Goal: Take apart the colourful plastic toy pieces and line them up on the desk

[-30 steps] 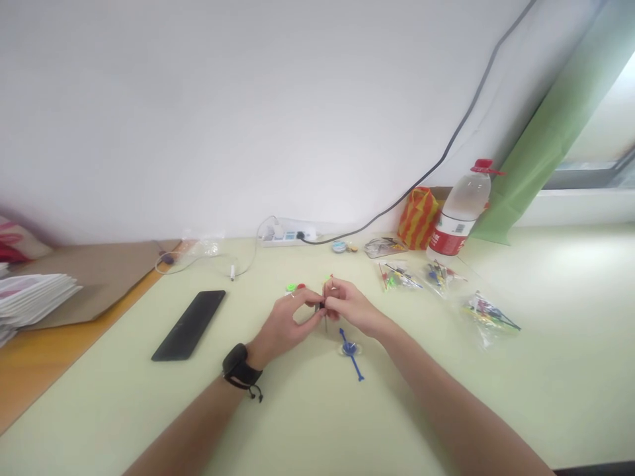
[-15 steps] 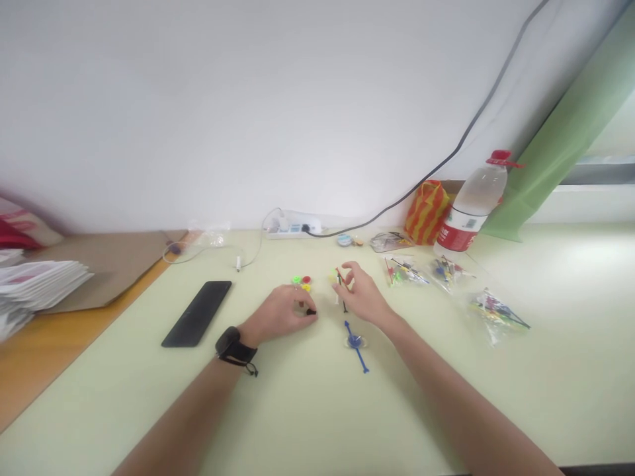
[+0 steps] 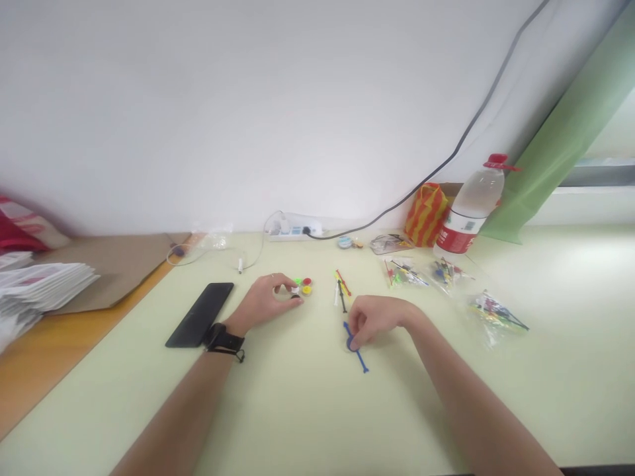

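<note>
My left hand [image 3: 268,301] curves beside a small cluster of round pieces, its thumb and fingers apart. A black disc [image 3: 296,296] lies by its thumb tip. Also in the cluster are a red disc [image 3: 307,281], a yellow disc [image 3: 307,290] and a partly hidden green one [image 3: 298,281]. My right hand [image 3: 380,318] bends down with its fingers pinched on the middle of a blue arrow spinner [image 3: 361,359]; its clear base is mostly hidden. Just beyond that hand lie loose arrows: a black one [image 3: 342,296], a red one [image 3: 344,283], plus white and yellow ones.
Clear bags of coloured parts [image 3: 499,312] lie at the right, near a large water bottle [image 3: 464,218] and a striped bag [image 3: 426,213]. A black flat slab [image 3: 200,315] lies left of my left hand. A power strip [image 3: 295,228] stands against the wall, and stacked papers [image 3: 47,284] sit far left.
My right hand has moved from the loose arrows toward me and closed on the blue spinner. My left hand has shifted left and away from me, its fingers parting at the black disc.
</note>
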The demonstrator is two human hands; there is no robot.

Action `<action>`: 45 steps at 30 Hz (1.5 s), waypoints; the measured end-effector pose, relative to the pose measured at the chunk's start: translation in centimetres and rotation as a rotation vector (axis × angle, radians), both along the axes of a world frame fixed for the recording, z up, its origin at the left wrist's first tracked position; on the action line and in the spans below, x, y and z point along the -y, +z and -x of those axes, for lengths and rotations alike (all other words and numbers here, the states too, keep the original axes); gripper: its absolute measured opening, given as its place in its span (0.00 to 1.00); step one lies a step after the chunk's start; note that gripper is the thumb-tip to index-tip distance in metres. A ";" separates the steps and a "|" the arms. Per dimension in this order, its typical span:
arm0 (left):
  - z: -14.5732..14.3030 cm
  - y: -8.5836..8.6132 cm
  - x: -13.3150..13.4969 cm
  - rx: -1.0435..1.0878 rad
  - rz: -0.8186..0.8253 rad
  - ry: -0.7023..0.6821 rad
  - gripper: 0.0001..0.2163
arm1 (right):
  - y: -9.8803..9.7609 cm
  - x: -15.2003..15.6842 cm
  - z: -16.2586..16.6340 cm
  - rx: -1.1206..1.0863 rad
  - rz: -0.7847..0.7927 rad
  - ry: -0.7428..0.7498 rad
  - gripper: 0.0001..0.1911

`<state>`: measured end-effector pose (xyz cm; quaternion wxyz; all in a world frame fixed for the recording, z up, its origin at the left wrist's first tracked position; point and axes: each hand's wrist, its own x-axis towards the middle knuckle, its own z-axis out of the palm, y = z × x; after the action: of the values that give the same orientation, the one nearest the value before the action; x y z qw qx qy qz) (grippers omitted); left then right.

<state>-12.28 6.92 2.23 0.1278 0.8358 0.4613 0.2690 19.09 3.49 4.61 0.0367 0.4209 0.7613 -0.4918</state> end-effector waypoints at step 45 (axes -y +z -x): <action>-4.7 -0.2 3.6 0.009 0.061 -0.231 0.05 | -4.4 -0.2 6.1 -0.510 -0.275 -0.735 0.20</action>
<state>-7.54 3.27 2.06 0.1853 0.8780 0.3691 0.2421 13.02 3.74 0.17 -0.3845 0.5294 0.6044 -0.4545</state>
